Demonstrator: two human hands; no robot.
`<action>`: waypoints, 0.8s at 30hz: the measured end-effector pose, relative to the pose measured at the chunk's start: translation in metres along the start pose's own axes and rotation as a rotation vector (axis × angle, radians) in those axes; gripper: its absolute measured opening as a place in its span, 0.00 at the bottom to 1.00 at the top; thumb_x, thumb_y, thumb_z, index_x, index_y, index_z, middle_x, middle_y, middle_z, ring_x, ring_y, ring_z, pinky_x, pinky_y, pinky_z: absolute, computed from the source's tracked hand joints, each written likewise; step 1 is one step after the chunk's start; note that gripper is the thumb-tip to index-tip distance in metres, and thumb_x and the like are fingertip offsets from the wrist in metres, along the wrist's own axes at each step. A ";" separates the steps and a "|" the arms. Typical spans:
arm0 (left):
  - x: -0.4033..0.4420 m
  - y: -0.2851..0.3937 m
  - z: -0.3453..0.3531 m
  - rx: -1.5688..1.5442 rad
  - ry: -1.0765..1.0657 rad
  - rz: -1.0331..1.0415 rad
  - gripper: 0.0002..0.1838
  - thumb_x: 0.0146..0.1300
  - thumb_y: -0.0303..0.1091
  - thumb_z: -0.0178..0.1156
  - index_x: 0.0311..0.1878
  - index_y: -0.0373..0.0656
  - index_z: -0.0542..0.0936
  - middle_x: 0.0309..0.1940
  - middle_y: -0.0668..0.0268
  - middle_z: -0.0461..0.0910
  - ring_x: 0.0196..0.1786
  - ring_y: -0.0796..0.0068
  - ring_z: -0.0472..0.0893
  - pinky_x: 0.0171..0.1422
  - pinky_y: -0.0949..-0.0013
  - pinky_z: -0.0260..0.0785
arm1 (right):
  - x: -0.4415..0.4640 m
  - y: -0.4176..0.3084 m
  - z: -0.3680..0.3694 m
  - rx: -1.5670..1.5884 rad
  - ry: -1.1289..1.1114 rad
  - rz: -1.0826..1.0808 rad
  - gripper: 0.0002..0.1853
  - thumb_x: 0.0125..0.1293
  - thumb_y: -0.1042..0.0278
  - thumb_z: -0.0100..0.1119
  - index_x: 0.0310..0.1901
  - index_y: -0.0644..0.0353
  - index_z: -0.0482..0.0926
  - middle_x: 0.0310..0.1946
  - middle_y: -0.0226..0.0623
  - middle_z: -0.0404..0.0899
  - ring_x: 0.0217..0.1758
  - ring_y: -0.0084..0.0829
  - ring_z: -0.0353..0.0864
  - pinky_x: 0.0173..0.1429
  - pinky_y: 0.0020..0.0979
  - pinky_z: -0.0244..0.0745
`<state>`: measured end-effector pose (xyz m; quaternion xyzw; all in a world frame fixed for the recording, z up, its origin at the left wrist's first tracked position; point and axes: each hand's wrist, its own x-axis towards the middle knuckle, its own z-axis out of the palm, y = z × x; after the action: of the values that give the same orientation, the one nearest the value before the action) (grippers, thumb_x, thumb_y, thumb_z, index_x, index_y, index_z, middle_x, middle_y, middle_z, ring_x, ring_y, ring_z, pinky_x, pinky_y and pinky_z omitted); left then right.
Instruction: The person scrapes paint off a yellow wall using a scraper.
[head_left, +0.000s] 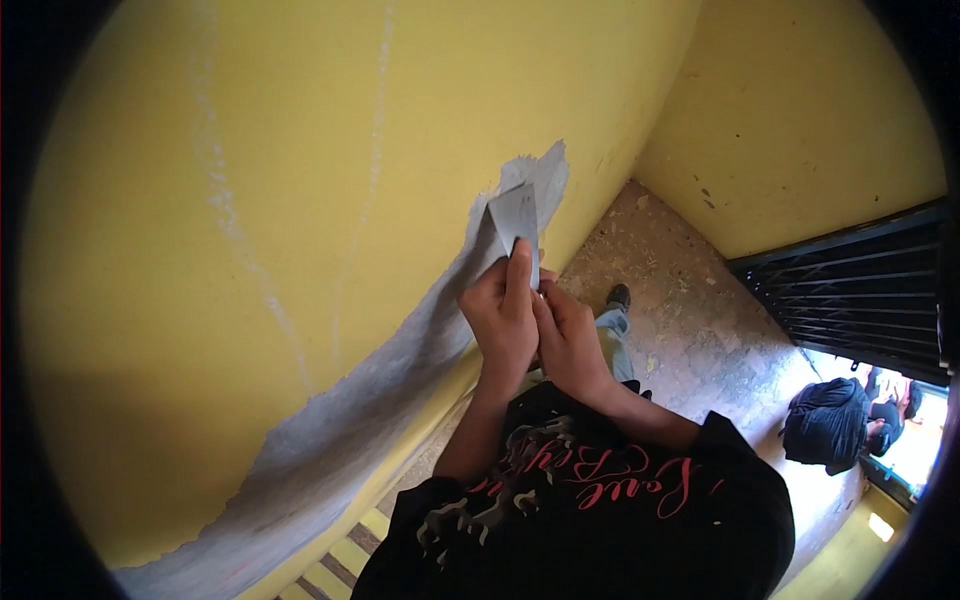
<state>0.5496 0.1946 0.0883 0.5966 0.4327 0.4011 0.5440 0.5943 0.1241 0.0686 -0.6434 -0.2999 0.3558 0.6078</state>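
Note:
A metal scraper (516,212) with a wide flat blade lies against the wall, its blade at the upper end of a bare grey patch (350,420). My left hand (503,305) is closed around the scraper, with a finger stretched along the blade. Close beside it, my right hand (568,335) is closed on the lower part of the same tool; the handle is hidden by the hands. Yellow paint (290,230) with a ragged edge borders the grey patch.
A dark metal gate (850,285) stands at the right, with a person in dark clothes (828,425) near it. The speckled floor (680,290) stretches below, where a shoe (620,296) shows. Yellow slats (345,560) are at the bottom.

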 end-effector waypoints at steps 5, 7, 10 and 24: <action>0.007 0.008 0.003 0.000 -0.021 -0.035 0.20 0.67 0.39 0.56 0.29 0.28 0.81 0.19 0.61 0.80 0.23 0.83 0.75 0.26 0.77 0.65 | 0.004 0.002 -0.001 0.048 -0.037 -0.001 0.11 0.70 0.68 0.48 0.41 0.70 0.74 0.17 0.47 0.71 0.18 0.33 0.73 0.25 0.33 0.65; 0.002 0.008 0.001 0.009 -0.012 -0.026 0.21 0.68 0.40 0.55 0.31 0.27 0.81 0.20 0.60 0.81 0.23 0.81 0.76 0.27 0.77 0.66 | 0.003 -0.004 0.003 0.094 0.032 -0.021 0.11 0.70 0.69 0.48 0.42 0.70 0.74 0.17 0.47 0.72 0.18 0.35 0.74 0.25 0.34 0.66; -0.002 0.002 -0.002 -0.006 0.004 -0.030 0.22 0.68 0.41 0.55 0.33 0.26 0.81 0.21 0.59 0.81 0.23 0.79 0.77 0.29 0.76 0.67 | -0.003 0.000 -0.007 -0.045 -0.099 -0.014 0.11 0.70 0.69 0.48 0.44 0.70 0.74 0.17 0.49 0.73 0.19 0.40 0.76 0.26 0.34 0.67; 0.006 0.014 0.005 0.032 0.013 0.028 0.21 0.67 0.40 0.56 0.29 0.28 0.81 0.17 0.61 0.79 0.22 0.83 0.76 0.26 0.76 0.65 | 0.006 -0.008 -0.003 0.010 -0.027 -0.090 0.12 0.70 0.68 0.47 0.44 0.71 0.72 0.22 0.54 0.75 0.28 0.51 0.80 0.29 0.40 0.69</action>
<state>0.5570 0.1986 0.1017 0.6085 0.4345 0.4056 0.5257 0.6005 0.1274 0.0765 -0.6212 -0.3349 0.3383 0.6224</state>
